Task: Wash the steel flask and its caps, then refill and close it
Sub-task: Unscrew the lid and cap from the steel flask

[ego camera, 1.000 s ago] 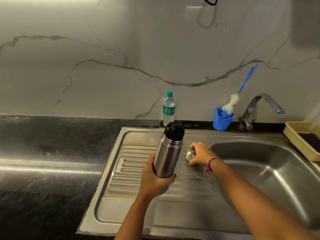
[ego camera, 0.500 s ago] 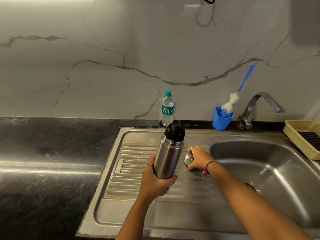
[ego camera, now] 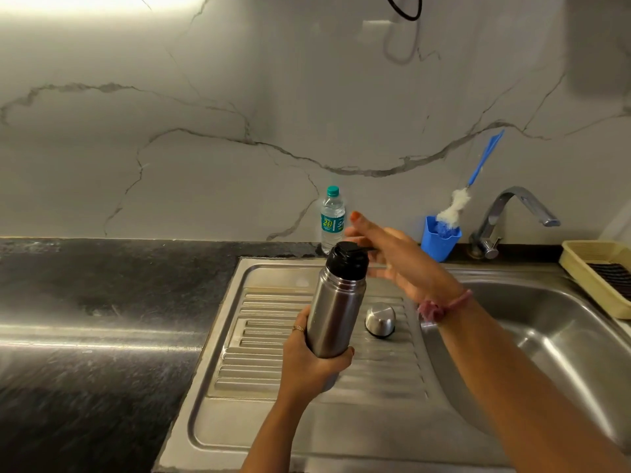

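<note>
My left hand (ego camera: 309, 365) grips the lower body of the steel flask (ego camera: 336, 308), held upright and slightly tilted over the ribbed drainboard (ego camera: 259, 363). The flask's black inner cap (ego camera: 347, 259) is on its neck. The steel outer cap (ego camera: 380, 319) lies dome-up on the drainboard just right of the flask. My right hand (ego camera: 399, 259) hovers beside the black cap with its fingers spread and blurred, holding nothing.
The sink basin (ego camera: 546, 343) lies to the right, with the tap (ego camera: 512, 213) behind it. A blue cup with a bottle brush (ego camera: 440, 237) and a small plastic water bottle (ego camera: 332, 220) stand at the wall. A beige tray (ego camera: 601, 274) sits far right. Black countertop (ego camera: 85, 319) spreads left.
My right hand has let go of the steel outer cap, leaving it on the drainboard, and has risen to the flask's black cap. The left hand keeps its hold on the flask.
</note>
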Demonstrator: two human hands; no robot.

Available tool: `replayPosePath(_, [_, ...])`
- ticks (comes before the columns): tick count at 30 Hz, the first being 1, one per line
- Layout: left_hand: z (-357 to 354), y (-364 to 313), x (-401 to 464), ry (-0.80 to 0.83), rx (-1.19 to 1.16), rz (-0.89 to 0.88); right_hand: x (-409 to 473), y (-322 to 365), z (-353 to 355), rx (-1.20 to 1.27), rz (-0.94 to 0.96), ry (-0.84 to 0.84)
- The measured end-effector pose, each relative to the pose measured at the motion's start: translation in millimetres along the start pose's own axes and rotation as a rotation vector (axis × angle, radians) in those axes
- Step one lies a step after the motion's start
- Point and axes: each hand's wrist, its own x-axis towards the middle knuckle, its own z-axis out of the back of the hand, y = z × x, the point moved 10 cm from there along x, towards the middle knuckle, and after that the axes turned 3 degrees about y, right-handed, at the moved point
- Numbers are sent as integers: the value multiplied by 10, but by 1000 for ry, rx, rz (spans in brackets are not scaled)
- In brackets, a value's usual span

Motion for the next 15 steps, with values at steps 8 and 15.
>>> replayPosePath(8, [-90, -172, -49, -21, -3, -31, -162, -95, -214, 144, 177, -196])
replayPosePath(15, [-81, -204, -39, 36, 56, -39, -217, 53, -185, 61, 319, -118])
